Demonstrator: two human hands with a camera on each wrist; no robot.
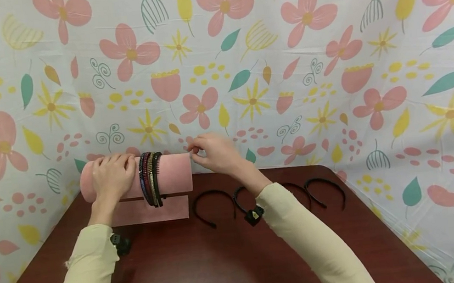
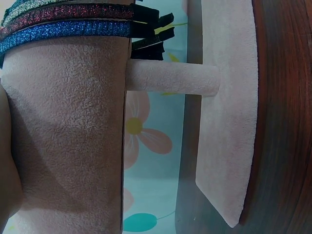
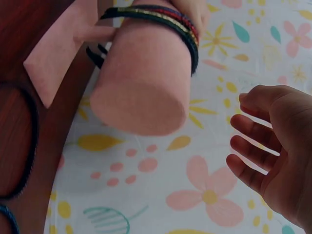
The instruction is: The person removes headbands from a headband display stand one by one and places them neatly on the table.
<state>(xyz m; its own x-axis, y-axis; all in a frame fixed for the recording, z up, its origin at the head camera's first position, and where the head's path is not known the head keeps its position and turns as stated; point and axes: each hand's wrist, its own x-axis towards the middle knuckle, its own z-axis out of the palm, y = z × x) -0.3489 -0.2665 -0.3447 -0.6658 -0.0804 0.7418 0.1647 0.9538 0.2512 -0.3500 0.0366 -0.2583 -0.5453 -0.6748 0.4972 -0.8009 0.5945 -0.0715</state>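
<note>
- Plush pink roll (image 1: pixel 172 172), lying level at 11 o'clock from the middle of the tabletop; its 3 o'clock end is flat and round, as the right wrist view shows.
- Glittery headbands (image 1: pixel 152 179) circle the roll side by side: blue, dark red, gold, then a dark one edged with comb teeth; their dark tips stick out below the roll at 6 o'clock.
- Left hand (image 1: pixel 113 172) lies over the roll, at 9 o'clock from those bands; its fingertips are hidden, so I cannot tell whether it grips.
- Right hand (image 1: pixel 213 152) is at 3 o'clock from the roll, empty, fingers loosely bent and spread; the right wrist view shows it just apart from the roll's end.
- Post (image 2: pixel 170 77) joins the roll to a flat pink base (image 1: pixel 151 211) at 6 o'clock, with a see-through gap between roll and base.
- A strip of uncovered plush runs from the bands to the 3 o'clock end.
- Loose dark headbands (image 1: pixel 211 192) rest in a row on the table (image 1: pixel 190 265), toward 4 o'clock from the roll, partly behind the right arm.
- Brown tabletop stretches to 6 o'clock between the sleeves (image 1: pixel 84 267); its 12 o'clock edge meets flowered cloth (image 1: pixel 246 88), close behind the roll.
</note>
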